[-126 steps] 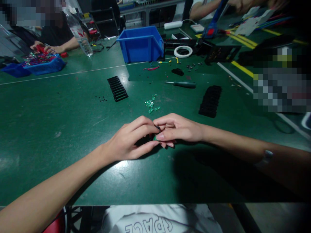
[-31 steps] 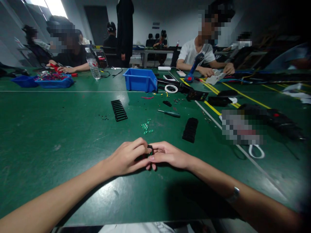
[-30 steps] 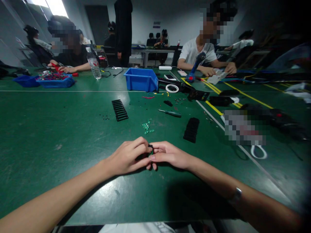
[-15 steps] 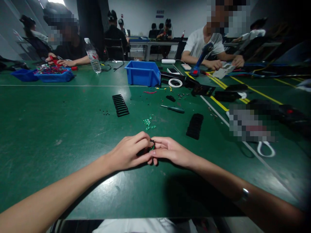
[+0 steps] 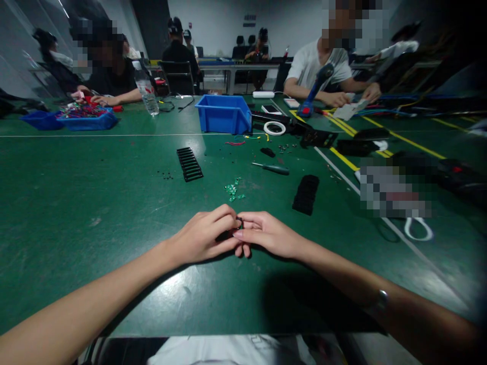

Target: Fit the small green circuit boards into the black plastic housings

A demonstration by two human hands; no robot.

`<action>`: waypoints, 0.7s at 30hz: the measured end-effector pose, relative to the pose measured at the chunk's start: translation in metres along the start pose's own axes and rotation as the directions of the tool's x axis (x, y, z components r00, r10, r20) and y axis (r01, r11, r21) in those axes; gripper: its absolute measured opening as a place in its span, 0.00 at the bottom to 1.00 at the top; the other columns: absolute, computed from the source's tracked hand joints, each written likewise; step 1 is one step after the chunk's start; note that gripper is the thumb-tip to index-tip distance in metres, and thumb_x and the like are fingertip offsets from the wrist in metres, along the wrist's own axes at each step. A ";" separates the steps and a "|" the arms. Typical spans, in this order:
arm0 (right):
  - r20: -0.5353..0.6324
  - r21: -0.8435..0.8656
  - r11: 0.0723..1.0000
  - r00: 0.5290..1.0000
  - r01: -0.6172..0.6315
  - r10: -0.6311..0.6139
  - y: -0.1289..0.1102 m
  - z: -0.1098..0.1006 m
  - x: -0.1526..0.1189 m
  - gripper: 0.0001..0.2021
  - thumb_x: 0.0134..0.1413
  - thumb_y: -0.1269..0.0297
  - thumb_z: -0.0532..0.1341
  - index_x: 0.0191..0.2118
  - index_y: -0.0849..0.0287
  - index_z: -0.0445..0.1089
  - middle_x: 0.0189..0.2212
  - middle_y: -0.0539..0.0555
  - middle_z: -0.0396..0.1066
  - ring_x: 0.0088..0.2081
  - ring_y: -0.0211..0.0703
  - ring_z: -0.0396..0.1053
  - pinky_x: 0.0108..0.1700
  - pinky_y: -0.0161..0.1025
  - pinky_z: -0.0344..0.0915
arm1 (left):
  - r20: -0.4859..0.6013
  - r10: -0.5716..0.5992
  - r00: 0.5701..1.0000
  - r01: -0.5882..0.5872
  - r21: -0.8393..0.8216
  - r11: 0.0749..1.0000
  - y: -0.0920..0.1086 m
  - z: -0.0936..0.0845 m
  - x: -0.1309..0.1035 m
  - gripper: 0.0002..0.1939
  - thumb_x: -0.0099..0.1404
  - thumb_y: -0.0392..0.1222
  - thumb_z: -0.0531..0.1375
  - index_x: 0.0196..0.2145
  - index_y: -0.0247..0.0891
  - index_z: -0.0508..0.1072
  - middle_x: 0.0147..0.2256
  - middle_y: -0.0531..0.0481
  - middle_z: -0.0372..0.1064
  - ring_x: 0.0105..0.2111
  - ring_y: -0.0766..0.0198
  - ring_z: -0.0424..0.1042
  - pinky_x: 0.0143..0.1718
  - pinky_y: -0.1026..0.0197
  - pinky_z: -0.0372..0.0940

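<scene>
Close together above the green table, my left hand (image 5: 211, 233) and my right hand (image 5: 264, 235) are both closed on one small black part (image 5: 239, 223). Fingers cover most of that part, so its full shape is hidden. Just beyond my fingertips lies a loose pile of small green circuit boards (image 5: 232, 190). To the left, a black slotted frame (image 5: 189, 165) rests flat, with several tiny dark pieces (image 5: 165, 175) beside it. A dark stack of black parts (image 5: 306, 194) lies to the right. Behind the pile is a screwdriver (image 5: 272, 168) with a green handle.
A blue bin (image 5: 223, 114) stands at mid-table near a white ring (image 5: 274, 129). Farther left are a water bottle (image 5: 146, 90) and a blue tray (image 5: 87, 121) of wires. A blue power driver (image 5: 315, 91) stands upright before a co-worker in a white shirt. Black devices lie at right.
My hands stay together on the black part, with small finger shifts; the green once visible between them is now mostly covered. The view has tilted slightly.
</scene>
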State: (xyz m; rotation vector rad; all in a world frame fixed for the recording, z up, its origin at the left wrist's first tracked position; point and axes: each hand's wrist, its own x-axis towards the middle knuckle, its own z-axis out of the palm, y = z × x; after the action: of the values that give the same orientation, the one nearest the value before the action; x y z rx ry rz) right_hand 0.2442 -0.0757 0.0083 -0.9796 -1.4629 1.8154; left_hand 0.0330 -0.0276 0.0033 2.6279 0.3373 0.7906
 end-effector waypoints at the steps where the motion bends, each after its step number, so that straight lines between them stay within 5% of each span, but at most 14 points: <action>1: 0.000 -0.006 1.000 1.000 0.001 -0.001 0.000 0.000 0.000 0.17 0.58 0.55 0.68 0.42 0.65 0.68 0.27 0.55 0.77 0.26 0.37 0.75 0.31 0.34 0.72 | 0.001 0.002 1.000 -0.002 0.006 1.000 0.000 0.000 0.000 0.08 0.71 0.43 0.59 0.43 0.36 0.66 0.41 0.46 0.64 0.35 0.67 0.67 0.34 0.65 0.64; 21: 0.024 -0.044 0.999 1.000 0.010 -0.009 -0.002 -0.002 -0.002 0.18 0.59 0.52 0.66 0.40 0.64 0.67 0.27 0.54 0.76 0.26 0.38 0.74 0.31 0.35 0.72 | 0.018 0.026 1.000 -0.026 0.022 0.999 0.000 0.001 0.000 0.08 0.72 0.44 0.58 0.43 0.36 0.67 0.41 0.45 0.65 0.35 0.66 0.68 0.35 0.65 0.65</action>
State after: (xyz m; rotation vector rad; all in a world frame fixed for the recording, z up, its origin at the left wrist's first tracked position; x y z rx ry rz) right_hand 0.2472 -0.0759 0.0100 -0.9741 -1.5254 1.8012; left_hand 0.0338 -0.0276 0.0027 2.6636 0.3096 0.7752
